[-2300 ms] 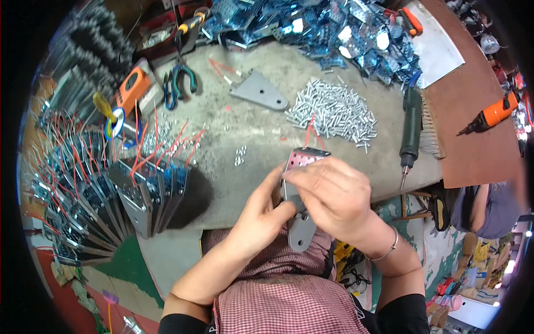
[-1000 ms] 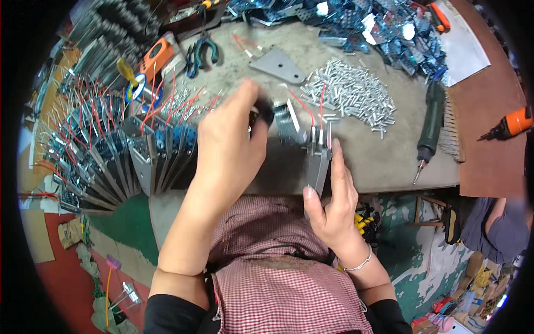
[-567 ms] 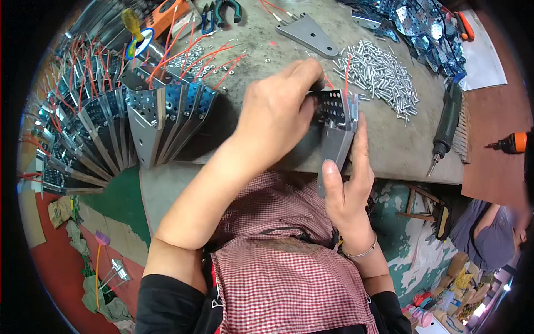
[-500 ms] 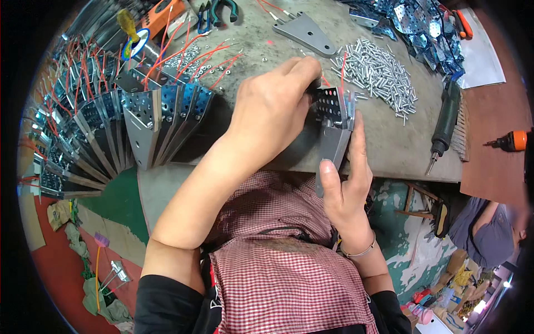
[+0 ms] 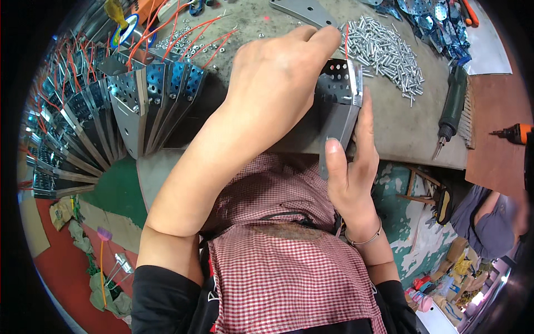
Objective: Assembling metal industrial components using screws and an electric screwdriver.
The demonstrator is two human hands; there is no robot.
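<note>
A grey metal housing with a perforated plate [image 5: 340, 118] stands at the table's near edge, a red wire rising beside its far end. My right hand [image 5: 353, 178] holds it, thumb on the near side and forefinger stretched along its right side. At the far left of the housing is my left hand [image 5: 278, 78], with thumb and forefinger closed together. The back of that hand hides its other fingers, and what the fingertips pinch cannot be made out. Beyond the housing lies a heap of small silver screws [image 5: 386, 58].
Similar housings with red wires [image 5: 136, 106] stand fanned out at left. Small nuts [image 5: 178, 42] are scattered behind them. Another grey metal plate [image 5: 303, 11] lies at the far side. At right are a green electric screwdriver [image 5: 455, 103], a brush [image 5: 467, 125] and blue perforated plates [image 5: 425, 19].
The view has shifted, so the table things sit higher in it. My left hand has moved its fingertips slightly to the right and away at the housing's far end. My right hand keeps its hold.
</note>
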